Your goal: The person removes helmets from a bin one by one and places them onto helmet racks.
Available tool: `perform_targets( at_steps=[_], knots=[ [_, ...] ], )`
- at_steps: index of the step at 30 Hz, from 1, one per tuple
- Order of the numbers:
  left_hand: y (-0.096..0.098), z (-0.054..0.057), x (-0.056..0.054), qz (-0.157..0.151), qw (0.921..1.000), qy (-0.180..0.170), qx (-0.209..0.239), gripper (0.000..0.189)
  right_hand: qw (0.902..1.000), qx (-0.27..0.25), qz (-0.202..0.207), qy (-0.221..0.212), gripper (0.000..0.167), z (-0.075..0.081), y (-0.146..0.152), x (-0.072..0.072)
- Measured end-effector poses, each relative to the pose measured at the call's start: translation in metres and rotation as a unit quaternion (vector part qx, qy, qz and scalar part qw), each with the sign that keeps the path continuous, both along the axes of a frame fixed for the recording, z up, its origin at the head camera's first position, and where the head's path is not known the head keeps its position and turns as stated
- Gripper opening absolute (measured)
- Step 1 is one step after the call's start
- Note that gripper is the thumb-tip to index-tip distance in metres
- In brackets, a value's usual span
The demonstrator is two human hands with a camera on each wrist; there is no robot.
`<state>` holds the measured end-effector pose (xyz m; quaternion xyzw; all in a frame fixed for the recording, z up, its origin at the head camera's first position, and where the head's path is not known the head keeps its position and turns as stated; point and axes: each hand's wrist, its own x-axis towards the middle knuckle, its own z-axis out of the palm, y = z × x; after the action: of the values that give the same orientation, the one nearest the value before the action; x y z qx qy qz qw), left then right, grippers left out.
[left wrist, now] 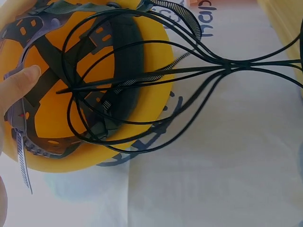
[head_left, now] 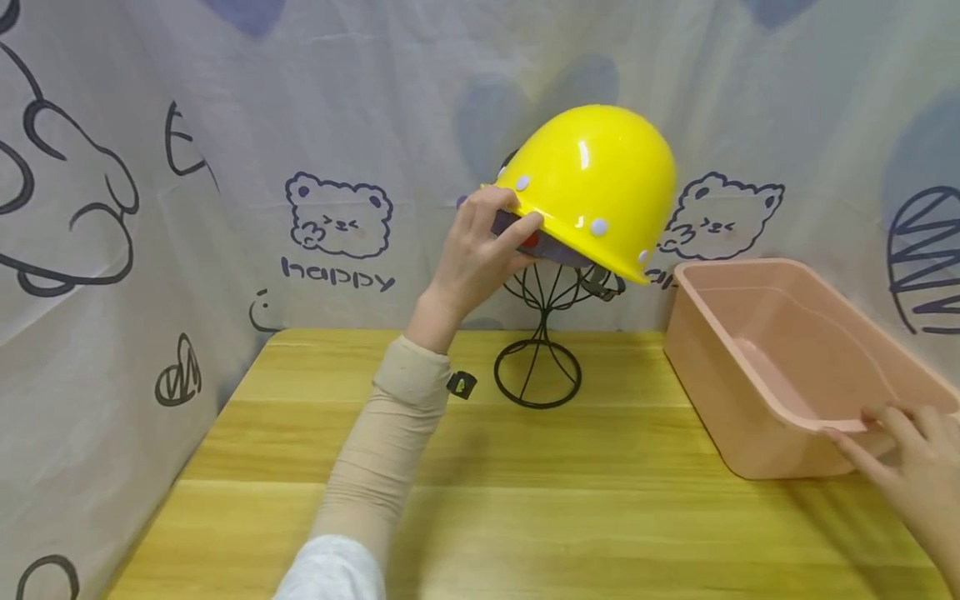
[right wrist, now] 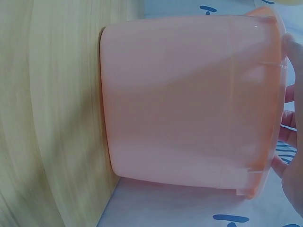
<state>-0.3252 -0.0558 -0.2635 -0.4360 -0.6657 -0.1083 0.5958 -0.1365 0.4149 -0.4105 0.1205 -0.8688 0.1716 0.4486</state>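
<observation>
My left hand [head_left: 483, 237] grips a yellow hard hat [head_left: 607, 175] by its brim, the thumb [left wrist: 26, 80] reaching inside the shell. The hat sits tilted over a black wire stand [head_left: 543, 321]. From below, the left wrist view shows the stand's wire loops within the hat's opening, in front of its dark suspension straps [left wrist: 128, 52]. A ribbed strap [left wrist: 184, 14] hangs from the hat. At the right, my right hand [head_left: 918, 458] holds the near rim of a pink plastic bin [head_left: 708, 375], fingers over the edge and thumb outside.
The stand and bin are on a wooden table [head_left: 300, 500]. A small black piece [head_left: 462, 384] lies left of the stand's base. Behind the table hangs a pale cloth [head_left: 420, 100] with cartoon bears, and another stretch of it runs along the left side.
</observation>
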Motion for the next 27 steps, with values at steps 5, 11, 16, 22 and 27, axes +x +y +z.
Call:
perform_targets(
  at_steps=[5, 11, 16, 22, 27],
  knots=[
    [-0.005, -0.008, -0.001, 0.004, 0.9999, -0.007, -0.008, 0.051, 0.9992, 0.034, 0.02, 0.0, 0.076, -0.003, 0.004, 0.001],
    [-0.009, -0.019, -0.002, 0.016, 0.9998, -0.012, -0.006, 0.061, 0.9956, 0.089, 0.029, -0.004, 0.064, -0.005, 0.007, 0.003],
    [-0.01, -0.026, -0.002, 0.016, 0.9998, -0.012, -0.003, 0.061, 0.9938, 0.097, 0.053, 0.016, 0.052, -0.007, 0.008, 0.0],
    [-0.01, -0.034, -0.001, 0.019, 0.9998, -0.008, 0.005, 0.061, 0.9988, 0.043, 0.022, 0.002, 0.074, -0.005, 0.004, -0.001],
    [-0.011, -0.043, 0.0, 0.024, 0.9995, -0.01, 0.016, 0.059, 0.9998, 0.0, 0.008, -0.015, 0.087, -0.002, 0.001, -0.001]
  ],
)
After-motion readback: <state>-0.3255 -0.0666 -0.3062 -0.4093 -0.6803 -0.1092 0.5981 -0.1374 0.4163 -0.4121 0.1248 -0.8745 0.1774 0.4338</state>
